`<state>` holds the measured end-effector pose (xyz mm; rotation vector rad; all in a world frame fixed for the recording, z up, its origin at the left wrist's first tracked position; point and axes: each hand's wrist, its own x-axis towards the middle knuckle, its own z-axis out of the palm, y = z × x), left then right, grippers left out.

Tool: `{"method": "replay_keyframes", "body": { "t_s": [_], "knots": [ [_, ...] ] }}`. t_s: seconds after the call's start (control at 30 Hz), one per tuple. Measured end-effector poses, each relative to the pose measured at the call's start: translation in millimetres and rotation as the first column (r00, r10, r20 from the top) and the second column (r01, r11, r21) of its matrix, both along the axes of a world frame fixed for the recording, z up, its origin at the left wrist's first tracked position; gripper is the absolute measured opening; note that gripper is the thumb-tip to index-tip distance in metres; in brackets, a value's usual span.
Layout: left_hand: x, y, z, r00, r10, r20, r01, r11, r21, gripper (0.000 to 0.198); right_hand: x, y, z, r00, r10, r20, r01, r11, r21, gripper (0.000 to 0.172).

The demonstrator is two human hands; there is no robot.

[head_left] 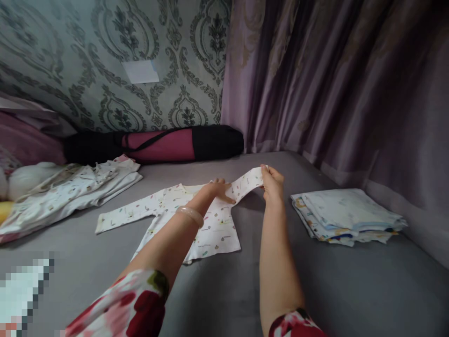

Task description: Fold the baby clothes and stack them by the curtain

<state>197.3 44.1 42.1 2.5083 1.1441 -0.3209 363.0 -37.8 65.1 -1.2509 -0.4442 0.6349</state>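
Note:
A small white long-sleeved shirt (220,229) with a scattered print lies spread on the grey sheet, its neckline toward the wall. My left hand (220,189) rests with fingers spread on the shirt near the right-hand shoulder. At the cuff of the right-hand sleeve, my right hand (272,181) pinches the fabric and holds it raised off the sheet, so the sleeve stretches between both hands. The other sleeve (126,215) lies flat out to the left. My left forearm hides part of the shirt's body.
Folded cloths (347,210) are stacked at the right. Loose printed garments (80,192) lie in a pile on the left, beside a white plush-looking thing (33,180). A long black and maroon bag (161,145) lies along the patterned wall. Purple curtains (298,79) hang at the right.

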Motion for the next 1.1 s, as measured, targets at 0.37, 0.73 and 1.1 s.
{"method": "replay_keyframes", "body": {
  "t_s": [0.37, 0.73, 1.1],
  "knots": [
    [10.7, -7.0, 12.9, 0.994, 0.108, -0.026, -0.110, 0.991, -0.073, 0.106, -15.6, 0.8, 7.0, 0.999, 0.050, -0.019, -0.051, 0.998, -0.044, 0.030],
    [-36.0, -34.6, -3.2, 0.834, 0.293, 0.467, -0.289, 0.954, -0.082, 0.080, -11.6, 5.9, -1.0, 0.999, 0.041, 0.027, -0.039, 0.997, -0.068, 0.031],
    [-131.2, -90.3, -8.2, 0.092, 0.718, 0.689, -0.363, 0.669, -0.649, 0.057, -36.2, 22.5, -9.1, 0.945, 0.094, 0.312, -0.079, 0.995, -0.061, 0.039]
  ]
}}
